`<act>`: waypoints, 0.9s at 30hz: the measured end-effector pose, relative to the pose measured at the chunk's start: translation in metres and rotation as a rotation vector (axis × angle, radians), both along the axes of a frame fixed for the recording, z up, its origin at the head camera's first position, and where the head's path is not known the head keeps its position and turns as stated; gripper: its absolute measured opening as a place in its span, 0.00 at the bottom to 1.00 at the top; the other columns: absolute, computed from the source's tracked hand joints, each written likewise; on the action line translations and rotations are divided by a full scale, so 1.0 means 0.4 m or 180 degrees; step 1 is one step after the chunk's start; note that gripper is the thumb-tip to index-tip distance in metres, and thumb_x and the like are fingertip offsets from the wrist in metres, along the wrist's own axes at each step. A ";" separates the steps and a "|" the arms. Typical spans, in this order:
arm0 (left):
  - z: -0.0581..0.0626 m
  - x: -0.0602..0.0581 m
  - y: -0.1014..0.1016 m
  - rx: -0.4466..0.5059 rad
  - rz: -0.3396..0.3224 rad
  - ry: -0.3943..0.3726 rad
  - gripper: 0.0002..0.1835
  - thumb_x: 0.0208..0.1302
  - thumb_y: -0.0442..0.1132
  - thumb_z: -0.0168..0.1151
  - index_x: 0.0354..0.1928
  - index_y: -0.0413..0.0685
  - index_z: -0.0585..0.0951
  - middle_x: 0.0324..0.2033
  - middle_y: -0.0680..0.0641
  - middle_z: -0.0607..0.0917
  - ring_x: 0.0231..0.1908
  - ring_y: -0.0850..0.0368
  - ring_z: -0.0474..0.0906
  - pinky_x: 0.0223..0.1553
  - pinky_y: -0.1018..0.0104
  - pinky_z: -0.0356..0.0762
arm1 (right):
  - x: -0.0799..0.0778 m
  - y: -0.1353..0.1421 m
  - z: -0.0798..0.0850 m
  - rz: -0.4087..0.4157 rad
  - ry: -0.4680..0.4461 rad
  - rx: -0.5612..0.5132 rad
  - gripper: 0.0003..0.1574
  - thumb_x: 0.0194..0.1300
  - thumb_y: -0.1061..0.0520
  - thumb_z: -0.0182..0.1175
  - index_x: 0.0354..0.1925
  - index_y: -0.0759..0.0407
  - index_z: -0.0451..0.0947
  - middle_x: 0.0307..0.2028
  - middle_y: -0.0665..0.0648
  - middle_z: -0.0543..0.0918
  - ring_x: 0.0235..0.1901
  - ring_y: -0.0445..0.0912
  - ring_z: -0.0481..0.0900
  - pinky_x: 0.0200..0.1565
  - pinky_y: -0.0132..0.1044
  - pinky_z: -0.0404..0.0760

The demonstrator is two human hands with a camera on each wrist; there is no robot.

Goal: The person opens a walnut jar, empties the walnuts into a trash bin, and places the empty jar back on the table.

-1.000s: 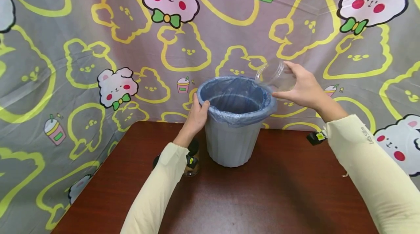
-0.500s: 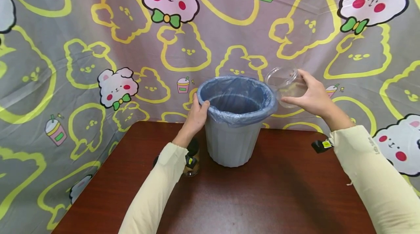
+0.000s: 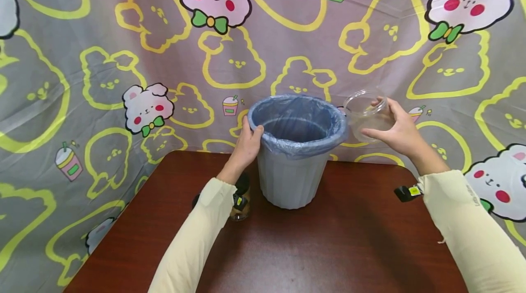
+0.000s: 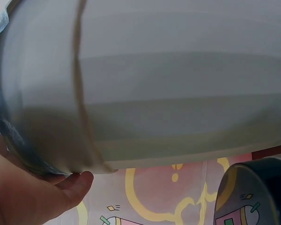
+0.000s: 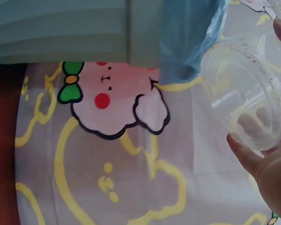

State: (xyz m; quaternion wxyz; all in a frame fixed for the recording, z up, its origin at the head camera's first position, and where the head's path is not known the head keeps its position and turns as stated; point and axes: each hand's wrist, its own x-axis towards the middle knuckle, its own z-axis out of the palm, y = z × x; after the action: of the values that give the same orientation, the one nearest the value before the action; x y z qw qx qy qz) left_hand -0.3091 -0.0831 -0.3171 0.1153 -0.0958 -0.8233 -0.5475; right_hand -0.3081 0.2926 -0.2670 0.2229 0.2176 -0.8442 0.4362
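A grey ribbed trash can [image 3: 289, 181] stands upright on the table, its mouth lined with a blue plastic bag [image 3: 297, 147] folded over the rim. My left hand [image 3: 247, 144] grips the rim at the left, thumb on the bag's edge. In the left wrist view its fingertips [image 4: 82, 183] reach under the rim. To the right of the can, at rim height, my right hand [image 3: 400, 128] holds a clear round plastic tub [image 3: 361, 122] between thumb and fingers. In the right wrist view, small brown crumbs cling round the base of the tub [image 5: 241, 89].
Partly hidden by the left forearm, a clear jar [image 3: 239, 214] with a dark lid and brownish contents stands beside the can. The dark red-brown table [image 3: 296, 256] ends at a cartoon-patterned cloth [image 3: 230, 69] hanging at the back and left.
The right hand has moved right and down with the tub, from over the can's right rim to beside it. The tub has turned from sideways to mouth up. The left hand stays on the rim.
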 end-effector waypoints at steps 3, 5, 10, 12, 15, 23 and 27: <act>0.000 0.001 0.000 0.0000 -0.0009 -0.0020 0.41 0.70 0.52 0.41 0.73 0.43 0.33 0.73 0.44 0.40 0.71 0.53 0.38 0.68 0.57 0.40 | 0.001 0.016 -0.021 0.0001 -0.0012 -0.0085 0.49 0.47 0.67 0.72 0.65 0.63 0.59 0.55 0.54 0.69 0.50 0.33 0.69 0.46 0.20 0.65; 0.001 0.002 0.001 0.0002 0.0005 -0.0035 0.41 0.71 0.52 0.41 0.73 0.43 0.34 0.73 0.44 0.40 0.71 0.53 0.38 0.68 0.57 0.40 | 0.000 0.025 -0.036 0.0026 -0.0017 -0.0185 0.47 0.47 0.69 0.71 0.63 0.63 0.60 0.55 0.53 0.69 0.49 0.33 0.70 0.46 0.20 0.66; 0.001 0.002 0.001 -0.0030 0.0036 -0.0037 0.41 0.71 0.52 0.41 0.73 0.43 0.34 0.73 0.43 0.41 0.71 0.53 0.38 0.68 0.57 0.40 | -0.004 0.048 -0.082 0.0209 -0.0123 -0.0594 0.43 0.50 0.74 0.67 0.61 0.57 0.61 0.53 0.47 0.70 0.47 0.33 0.74 0.43 0.21 0.73; 0.001 0.001 0.000 -0.0044 0.0035 -0.0040 0.41 0.70 0.53 0.41 0.73 0.43 0.34 0.73 0.43 0.41 0.71 0.53 0.38 0.68 0.57 0.40 | -0.008 0.057 -0.107 0.0243 -0.0167 -0.0679 0.43 0.51 0.74 0.65 0.61 0.55 0.59 0.52 0.45 0.70 0.45 0.32 0.76 0.41 0.21 0.74; 0.002 0.001 0.000 -0.0053 0.0040 -0.0047 0.41 0.70 0.53 0.41 0.73 0.43 0.34 0.73 0.44 0.41 0.71 0.52 0.38 0.68 0.57 0.40 | -0.013 0.070 -0.145 0.0221 -0.0249 -0.0737 0.43 0.53 0.73 0.65 0.61 0.54 0.56 0.51 0.43 0.70 0.43 0.31 0.76 0.41 0.21 0.75; 0.002 0.001 -0.002 -0.0030 0.0003 0.0004 0.41 0.70 0.52 0.41 0.73 0.42 0.34 0.73 0.42 0.41 0.71 0.52 0.39 0.68 0.56 0.41 | -0.016 0.097 -0.241 -0.0108 -0.0507 -0.0487 0.45 0.55 0.66 0.67 0.61 0.64 0.50 0.49 0.47 0.67 0.44 0.32 0.72 0.42 0.20 0.71; 0.002 0.002 -0.001 -0.0007 -0.0023 0.0023 0.41 0.70 0.52 0.41 0.73 0.42 0.34 0.73 0.41 0.41 0.71 0.52 0.39 0.68 0.56 0.41 | -0.023 0.102 -0.288 -0.0040 -0.0585 -0.0621 0.45 0.53 0.69 0.67 0.60 0.65 0.50 0.49 0.50 0.67 0.43 0.33 0.75 0.41 0.21 0.74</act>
State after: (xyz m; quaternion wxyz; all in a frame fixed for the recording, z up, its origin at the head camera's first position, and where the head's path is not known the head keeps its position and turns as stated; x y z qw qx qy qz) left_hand -0.3082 -0.0836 -0.3163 0.1162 -0.1009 -0.8230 -0.5467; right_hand -0.3173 0.3334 -0.3821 0.1674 0.1487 -0.8160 0.5330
